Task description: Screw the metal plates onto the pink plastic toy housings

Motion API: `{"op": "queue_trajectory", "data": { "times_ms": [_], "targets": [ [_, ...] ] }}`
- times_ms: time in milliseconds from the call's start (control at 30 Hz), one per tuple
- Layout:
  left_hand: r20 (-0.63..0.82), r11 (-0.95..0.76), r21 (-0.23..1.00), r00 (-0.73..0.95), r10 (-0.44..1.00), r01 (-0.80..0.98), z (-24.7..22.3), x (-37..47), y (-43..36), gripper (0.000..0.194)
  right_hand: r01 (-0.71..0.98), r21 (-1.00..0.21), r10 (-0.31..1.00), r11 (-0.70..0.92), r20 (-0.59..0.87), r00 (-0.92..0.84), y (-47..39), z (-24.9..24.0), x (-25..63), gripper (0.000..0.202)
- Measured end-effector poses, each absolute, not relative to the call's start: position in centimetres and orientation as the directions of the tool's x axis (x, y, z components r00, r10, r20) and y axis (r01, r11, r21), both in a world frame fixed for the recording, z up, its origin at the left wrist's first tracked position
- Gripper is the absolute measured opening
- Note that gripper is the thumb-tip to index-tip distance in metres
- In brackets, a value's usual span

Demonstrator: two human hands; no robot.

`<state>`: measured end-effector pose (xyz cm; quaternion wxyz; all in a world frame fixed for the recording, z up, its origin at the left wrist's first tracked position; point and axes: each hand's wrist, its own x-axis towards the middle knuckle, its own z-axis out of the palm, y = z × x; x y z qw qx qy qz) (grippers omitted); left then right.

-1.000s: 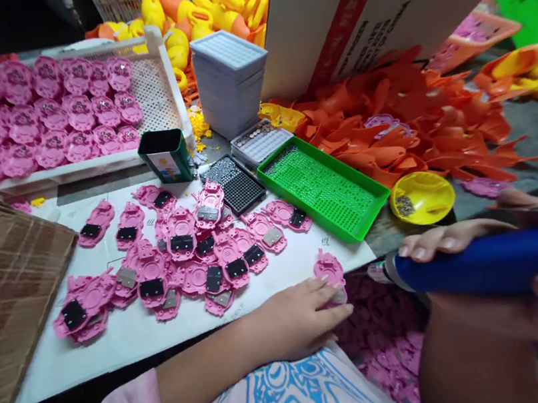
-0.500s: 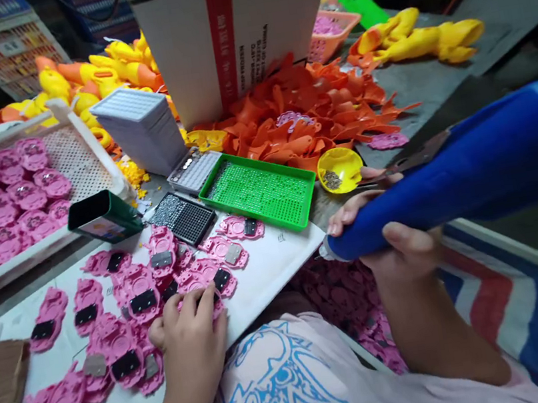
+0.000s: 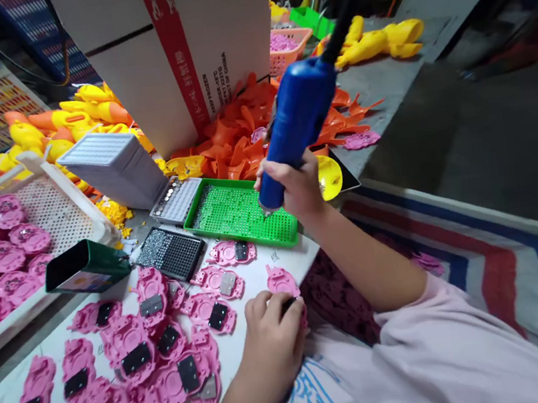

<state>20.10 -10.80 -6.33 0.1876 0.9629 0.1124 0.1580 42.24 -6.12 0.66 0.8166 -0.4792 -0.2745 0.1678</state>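
My right hand (image 3: 300, 187) is wrapped round a blue electric screwdriver (image 3: 299, 113), held upright at a slant. Its tip points down at the green perforated tray (image 3: 278, 234), which has small screws in it; whether the tip touches a screw is too small to tell. On the white board, my left hand (image 3: 271, 336) grips a pink plastic part (image 3: 281, 280) close to my body, its fingers over a dark cover on it. Left of that hand lie several similar pink parts (image 3: 217, 310), with black or grey covers. A black screw tray (image 3: 170, 253) sits beside the green one.
A dark green box (image 3: 87, 269) and a white crate (image 3: 64, 185) with pink parts stand at left. Behind are a stack of white trays (image 3: 115, 167), a tall carton (image 3: 130, 81) and orange pieces (image 3: 235, 146). A yellow bowl (image 3: 330, 177) lies beyond my right hand.
The screwdriver has swung from pointing left beside the board to pointing down over the green tray. My left hand has moved right, drawing a pink part apart from the pile. The view has shifted.
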Motion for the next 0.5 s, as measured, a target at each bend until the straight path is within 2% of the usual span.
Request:
{"op": "queue_trajectory", "data": {
  "times_ms": [167, 500],
  "targets": [
    [0.291, -0.898, 0.422, 0.920, 0.263, 0.123, -7.5, 19.2, -10.5, 0.033, -0.039, -0.901, 0.607, 0.433, 0.259, 0.751, -4.0, -1.0, 42.8, 0.023],
    [0.305, -0.886, 0.433, 0.898, 0.318, 0.167, -7.2, 19.0, -10.2, 0.033, -0.018, -0.906, 0.621, 0.423, 0.275, 0.734, -3.0, -1.9, 43.2, 0.022]
  ]
}}
